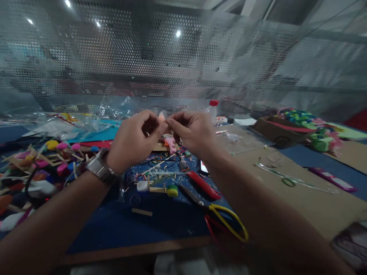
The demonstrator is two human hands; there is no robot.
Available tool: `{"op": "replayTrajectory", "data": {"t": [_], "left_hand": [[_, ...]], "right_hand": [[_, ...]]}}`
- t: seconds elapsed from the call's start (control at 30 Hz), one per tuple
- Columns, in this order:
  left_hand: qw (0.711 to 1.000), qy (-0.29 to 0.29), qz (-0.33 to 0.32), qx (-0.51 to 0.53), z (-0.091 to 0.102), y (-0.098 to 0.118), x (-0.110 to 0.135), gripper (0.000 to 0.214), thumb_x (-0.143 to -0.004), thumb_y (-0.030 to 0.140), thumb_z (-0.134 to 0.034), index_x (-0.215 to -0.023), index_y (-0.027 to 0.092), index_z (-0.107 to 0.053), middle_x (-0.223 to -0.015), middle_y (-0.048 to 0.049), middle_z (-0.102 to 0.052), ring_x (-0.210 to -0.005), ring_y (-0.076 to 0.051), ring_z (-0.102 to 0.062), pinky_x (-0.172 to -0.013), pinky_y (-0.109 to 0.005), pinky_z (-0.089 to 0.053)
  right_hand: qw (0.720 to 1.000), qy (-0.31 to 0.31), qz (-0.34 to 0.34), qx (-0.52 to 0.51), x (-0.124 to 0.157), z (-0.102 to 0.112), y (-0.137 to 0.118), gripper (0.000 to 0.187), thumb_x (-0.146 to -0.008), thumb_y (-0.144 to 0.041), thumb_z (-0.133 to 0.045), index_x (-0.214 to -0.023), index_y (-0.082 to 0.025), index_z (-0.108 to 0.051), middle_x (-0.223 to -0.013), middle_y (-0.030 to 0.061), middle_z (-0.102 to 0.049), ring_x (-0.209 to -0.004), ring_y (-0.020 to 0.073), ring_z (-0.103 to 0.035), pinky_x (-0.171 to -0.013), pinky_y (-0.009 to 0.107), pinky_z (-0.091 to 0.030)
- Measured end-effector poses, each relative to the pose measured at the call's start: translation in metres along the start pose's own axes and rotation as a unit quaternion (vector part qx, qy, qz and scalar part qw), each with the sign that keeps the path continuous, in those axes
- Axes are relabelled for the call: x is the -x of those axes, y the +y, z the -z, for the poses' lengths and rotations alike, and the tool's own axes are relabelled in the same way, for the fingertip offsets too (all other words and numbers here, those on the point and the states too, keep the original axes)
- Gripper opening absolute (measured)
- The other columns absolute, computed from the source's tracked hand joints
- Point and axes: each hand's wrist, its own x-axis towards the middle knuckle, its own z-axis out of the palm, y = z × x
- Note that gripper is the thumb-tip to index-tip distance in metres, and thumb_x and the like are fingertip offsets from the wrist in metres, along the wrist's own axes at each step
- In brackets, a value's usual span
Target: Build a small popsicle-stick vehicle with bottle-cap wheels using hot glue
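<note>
My left hand (136, 136), with a metal watch on its wrist, is raised above the table with thumb and fingers pinched together. Its fingertips meet those of my right hand (193, 131), also closed in a pinch. What they hold is too small and blurred to name. A clear scrap with orange marks (163, 115) shows just behind the fingertips; whether it is held I cannot tell. Below the hands are a pink glue gun (171, 145) and a small stick piece with white and green bottle caps (157, 189). A loose wooden stick (142, 212) lies nearer to me.
Scissors with yellow and red handles (218, 214) and a red cutter (204, 185) lie on the blue table. Colourful caps and sticks (54, 160) are heaped at left. At right are cardboard (275, 198), green scissors (288, 181) and a brown box (279, 131). Perforated mesh rises behind.
</note>
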Motion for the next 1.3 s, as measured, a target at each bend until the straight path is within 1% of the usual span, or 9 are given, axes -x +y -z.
{"op": "replayTrajectory", "data": {"t": [0.07, 0.17, 0.3, 0.37, 0.47, 0.6, 0.83, 1.1, 1.3], "left_hand": [[1.000, -0.015, 0.005, 0.011, 0.002, -0.002, 0.002, 0.027, -0.099, 0.042, -0.058, -0.089, 0.018, -0.067, -0.083, -0.0031, -0.072, -0.071, -0.014, -0.062, -0.064, -0.028, -0.046], [0.997, -0.076, 0.019, 0.013, 0.002, -0.008, 0.007, 0.031, -0.101, 0.041, -0.051, -0.087, 0.018, -0.067, -0.085, -0.0042, -0.071, -0.076, -0.016, -0.062, -0.066, -0.030, -0.044], [0.990, -0.123, 0.047, -0.053, -0.001, -0.017, 0.007, 0.036, -0.100, 0.038, -0.049, -0.075, 0.017, -0.064, -0.073, -0.0031, -0.066, -0.068, -0.016, -0.057, -0.061, -0.031, -0.036], [0.986, -0.142, 0.057, -0.062, -0.001, -0.022, 0.005, 0.036, -0.098, 0.038, -0.051, -0.071, 0.017, -0.064, -0.068, -0.0020, -0.064, -0.065, -0.015, -0.055, -0.060, -0.031, -0.034], [0.983, -0.165, 0.060, -0.048, -0.002, -0.025, 0.002, 0.033, -0.097, 0.037, -0.053, -0.074, 0.018, -0.067, -0.070, -0.0016, -0.067, -0.067, -0.016, -0.057, -0.061, -0.030, -0.035], [0.981, -0.179, 0.043, -0.065, -0.003, -0.021, 0.002, 0.033, -0.099, 0.033, -0.048, -0.076, 0.018, -0.067, -0.074, -0.0030, -0.068, -0.069, -0.017, -0.058, -0.064, -0.031, -0.037], [0.979, -0.190, 0.009, -0.077, -0.001, -0.010, 0.005, 0.034, -0.100, 0.031, -0.045, -0.076, 0.020, -0.066, -0.073, -0.0024, -0.066, -0.067, -0.017, -0.056, -0.063, -0.032, -0.037], [0.980, -0.197, 0.001, -0.037, 0.005, -0.007, 0.006, 0.037, -0.100, 0.035, -0.045, -0.078, 0.019, -0.069, -0.074, -0.0026, -0.068, -0.071, -0.018, -0.060, -0.068, -0.031, -0.043], [0.980, -0.199, 0.003, -0.024, 0.008, -0.006, 0.007, 0.034, -0.099, 0.035, -0.048, -0.079, 0.019, -0.071, -0.074, -0.0024, -0.070, -0.070, -0.017, -0.060, -0.068, -0.029, -0.045]], "right_hand": [[0.996, -0.008, -0.034, -0.077, 0.004, -0.008, 0.007, 0.025, -0.083, -0.040, -0.076, -0.076, -0.016, -0.071, -0.056, -0.0027, -0.059, -0.045, 0.0094, -0.048, -0.044, 0.025, -0.034], [0.985, -0.017, -0.085, -0.152, 0.015, -0.020, 0.025, 0.033, -0.078, -0.048, -0.081, -0.072, -0.018, -0.069, -0.055, -0.0035, -0.057, -0.046, 0.0085, -0.046, -0.045, 0.025, -0.033], [0.975, -0.025, -0.107, -0.195, 0.028, -0.032, 0.045, 0.041, -0.073, -0.054, -0.084, -0.066, -0.018, -0.068, -0.054, -0.0038, -0.056, -0.047, 0.0075, -0.041, -0.046, 0.024, -0.028], [0.971, -0.035, -0.117, -0.206, 0.031, -0.035, 0.047, 0.042, -0.070, -0.056, -0.085, -0.066, -0.018, -0.068, -0.053, -0.0043, -0.055, -0.046, 0.0071, -0.038, -0.045, 0.024, -0.027], [0.966, -0.033, -0.133, -0.221, 0.034, -0.035, 0.045, 0.043, -0.066, -0.056, -0.087, -0.065, -0.018, -0.067, -0.052, -0.0054, -0.054, -0.046, 0.0070, -0.037, -0.045, 0.024, -0.027], [0.961, -0.032, -0.148, -0.231, 0.037, -0.032, 0.045, 0.043, -0.064, -0.055, -0.089, -0.066, -0.018, -0.068, -0.053, -0.0048, -0.056, -0.048, 0.0078, -0.040, -0.046, 0.024, -0.028], [0.953, -0.060, -0.141, -0.260, 0.043, -0.027, 0.056, 0.036, -0.070, -0.051, -0.088, -0.070, -0.019, -0.071, -0.055, -0.0050, -0.058, -0.046, 0.0076, -0.040, -0.045, 0.024, -0.028], [0.939, -0.084, -0.141, -0.301, 0.042, -0.021, 0.047, 0.036, -0.067, -0.048, -0.090, -0.068, -0.020, -0.069, -0.058, -0.0054, -0.058, -0.047, 0.0077, -0.043, -0.046, 0.025, -0.031], [0.935, -0.118, -0.127, -0.308, 0.044, -0.020, 0.044, 0.035, -0.077, -0.049, -0.083, -0.070, -0.021, -0.063, -0.060, -0.0060, -0.056, -0.048, 0.0079, -0.042, -0.047, 0.025, -0.031]]}}
